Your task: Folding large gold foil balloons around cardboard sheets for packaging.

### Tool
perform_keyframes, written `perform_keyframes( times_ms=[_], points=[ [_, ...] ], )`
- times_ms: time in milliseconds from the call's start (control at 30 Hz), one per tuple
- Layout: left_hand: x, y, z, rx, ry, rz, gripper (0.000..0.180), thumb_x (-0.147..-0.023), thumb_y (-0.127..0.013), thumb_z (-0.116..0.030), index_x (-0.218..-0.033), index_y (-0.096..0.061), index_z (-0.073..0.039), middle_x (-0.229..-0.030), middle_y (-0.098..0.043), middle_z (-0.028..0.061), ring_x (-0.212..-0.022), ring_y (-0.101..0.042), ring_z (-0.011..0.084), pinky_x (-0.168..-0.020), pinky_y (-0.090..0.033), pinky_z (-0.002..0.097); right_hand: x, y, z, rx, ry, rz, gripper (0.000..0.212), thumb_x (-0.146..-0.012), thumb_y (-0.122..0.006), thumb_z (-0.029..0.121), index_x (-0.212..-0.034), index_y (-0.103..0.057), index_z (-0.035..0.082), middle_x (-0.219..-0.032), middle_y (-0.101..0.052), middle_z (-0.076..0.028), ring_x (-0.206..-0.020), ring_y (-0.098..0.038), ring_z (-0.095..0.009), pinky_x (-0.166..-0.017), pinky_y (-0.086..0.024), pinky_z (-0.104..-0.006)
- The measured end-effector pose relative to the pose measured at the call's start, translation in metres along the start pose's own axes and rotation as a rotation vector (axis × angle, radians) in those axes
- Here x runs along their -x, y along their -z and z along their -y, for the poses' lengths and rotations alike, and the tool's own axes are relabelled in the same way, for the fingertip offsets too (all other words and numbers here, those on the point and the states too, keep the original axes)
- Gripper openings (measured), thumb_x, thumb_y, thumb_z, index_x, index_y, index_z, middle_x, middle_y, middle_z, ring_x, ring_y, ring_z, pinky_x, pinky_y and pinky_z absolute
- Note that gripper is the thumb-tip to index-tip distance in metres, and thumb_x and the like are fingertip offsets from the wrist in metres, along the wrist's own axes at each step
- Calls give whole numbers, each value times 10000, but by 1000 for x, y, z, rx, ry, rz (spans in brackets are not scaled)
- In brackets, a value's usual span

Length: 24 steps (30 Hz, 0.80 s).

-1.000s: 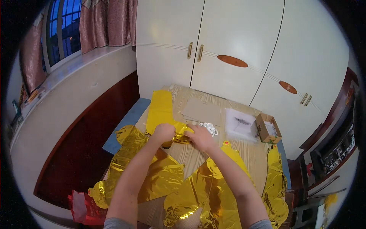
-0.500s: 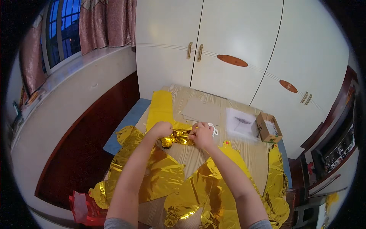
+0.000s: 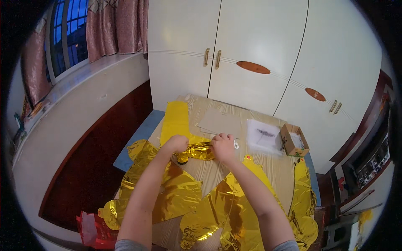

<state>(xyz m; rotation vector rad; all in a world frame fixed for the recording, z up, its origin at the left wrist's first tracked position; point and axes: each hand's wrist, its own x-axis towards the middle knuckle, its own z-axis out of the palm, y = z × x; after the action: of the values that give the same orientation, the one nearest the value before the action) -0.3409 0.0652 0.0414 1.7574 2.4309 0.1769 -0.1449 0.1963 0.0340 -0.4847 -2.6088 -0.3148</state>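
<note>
A crumpled, shiny gold foil balloon (image 3: 201, 152) lies bunched between my two hands over the middle of the table. My left hand (image 3: 178, 143) is closed in a fist on its left end. At the other end, my right hand (image 3: 223, 147) grips the foil with bent fingers; its fingertips are partly hidden. Just right of that hand, a small white item (image 3: 236, 144) peeks out, mostly covered. Behind my left hand stretches a flat yellow-gold foil balloon (image 3: 175, 119). More flat gold foil balloons (image 3: 178, 194) lie under and beside my forearms.
Grey-brown cardboard sheets (image 3: 218, 121) lie toward the back of the wood-patterned table (image 3: 274, 167). Beside them are a clear plastic packet (image 3: 264, 136) and an open cardboard box (image 3: 295, 140). White cupboards (image 3: 255, 33) stand behind. A red bag (image 3: 98, 230) sits at the lower left.
My right hand has turned and shifted slightly, its fingers now closer over the foil and covering more of the white item. My left hand stays nearly in place.
</note>
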Motion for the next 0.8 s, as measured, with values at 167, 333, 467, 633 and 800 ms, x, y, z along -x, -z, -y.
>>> perform_keyframes(
  times_ms=[167, 333, 467, 633, 800],
  points=[
    [2, -1, 0, 50, 21, -13, 287, -850, -510, -211, -978, -696, -34, -984, -679, 219, -925, -656, 374, -827, -515, 449, 5, 13, -14, 86, 65, 59, 156, -775, -702, 301, -881, -725, 189, -996, -641, 33, -1038, -543, -181, -900, -359, -404],
    [13, 18, -23, 83, 57, 26, 333, -837, -543, -258, -971, -673, 18, -974, -670, 252, -928, -654, 380, -820, -516, 448, 7, 17, -18, -20, -7, 23, 139, -803, -676, 279, -903, -701, 186, -975, -632, 22, -1011, -554, -193, -893, -364, -408],
    [20, 23, -28, 30, 13, 69, 279, -822, -599, -296, -932, -657, -46, -887, -675, 198, -866, -639, 393, -768, -508, 460, 5, 21, -14, -42, -38, -27, 128, -830, -647, 248, -933, -686, 183, -965, -629, 9, -1000, -560, -201, -874, -375, -414],
    [3, -11, 6, 13, 1, -69, 221, -810, -608, -235, -942, -656, -65, -901, -676, 182, -865, -640, 384, -761, -507, 452, 4, 28, 8, 12, 65, -73, 173, -847, -633, 243, -946, -671, 106, -961, -620, -48, -992, -572, -223, -835, -422, -414],
    [2, -7, 5, 51, -16, -83, 227, -808, -571, -173, -969, -666, -45, -965, -675, 213, -915, -649, 382, -808, -515, 462, 18, 4, 44, -301, 224, 268, 329, -888, -582, 307, -1106, -615, 63, -1050, -608, -127, -1012, -576, -336, -843, -463, -472]
  ],
)
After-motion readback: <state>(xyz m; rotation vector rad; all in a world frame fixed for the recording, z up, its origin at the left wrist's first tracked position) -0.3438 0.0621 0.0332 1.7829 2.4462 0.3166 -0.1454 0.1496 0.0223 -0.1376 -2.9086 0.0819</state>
